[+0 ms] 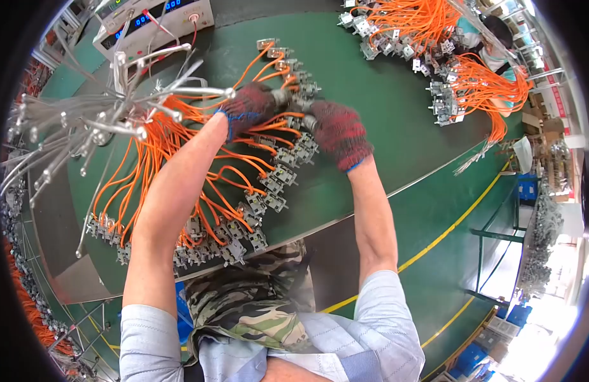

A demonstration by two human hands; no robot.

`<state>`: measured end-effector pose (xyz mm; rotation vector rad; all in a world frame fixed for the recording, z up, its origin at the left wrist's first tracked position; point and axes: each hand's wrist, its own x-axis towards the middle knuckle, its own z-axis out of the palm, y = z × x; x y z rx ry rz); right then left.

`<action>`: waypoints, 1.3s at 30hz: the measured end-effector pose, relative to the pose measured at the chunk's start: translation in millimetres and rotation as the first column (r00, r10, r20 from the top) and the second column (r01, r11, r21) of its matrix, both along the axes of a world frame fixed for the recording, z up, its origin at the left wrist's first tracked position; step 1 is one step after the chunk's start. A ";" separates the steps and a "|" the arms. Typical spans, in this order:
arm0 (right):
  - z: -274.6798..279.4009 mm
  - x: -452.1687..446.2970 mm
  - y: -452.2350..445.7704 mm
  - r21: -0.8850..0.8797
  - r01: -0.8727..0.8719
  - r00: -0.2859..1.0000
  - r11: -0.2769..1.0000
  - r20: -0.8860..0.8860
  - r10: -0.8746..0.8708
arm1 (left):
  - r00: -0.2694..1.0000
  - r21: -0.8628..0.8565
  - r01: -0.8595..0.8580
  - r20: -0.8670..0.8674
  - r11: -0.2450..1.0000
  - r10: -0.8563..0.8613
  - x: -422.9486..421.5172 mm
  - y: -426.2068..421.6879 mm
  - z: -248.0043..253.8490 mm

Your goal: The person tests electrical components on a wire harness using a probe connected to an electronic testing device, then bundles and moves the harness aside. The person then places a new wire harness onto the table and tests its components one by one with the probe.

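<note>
Both my hands wear dark red and grey knit gloves and meet over the far side of a fanned-out bundle of orange cables [164,137]. Each cable ends in a small grey metal part [285,175], and these ends form a curved row on the green tabletop [358,172]. My left hand [251,108] is closed with its fingertips at one of the metal ends. Just right of it, my right hand [339,134] is closed at a neighbouring metal end, slightly blurred. The gloves partly hide both parts.
Silvery rods with rounded tips [109,114] jut over the bundle's left side. A power supply with blue digits [154,28] stands at the back left. More orange cable bundles [479,83] lie at the far right, near another person [498,35]. The table edge [428,172] runs diagonally.
</note>
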<state>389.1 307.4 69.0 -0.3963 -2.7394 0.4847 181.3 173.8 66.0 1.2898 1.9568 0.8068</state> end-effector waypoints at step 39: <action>-15.0 -181.1 112.2 -0.744 -0.097 0.992 0.661 -0.019 0.125 | 0.844 0.266 -0.436 -0.209 0.859 0.493 -17.4 27.9 -8.8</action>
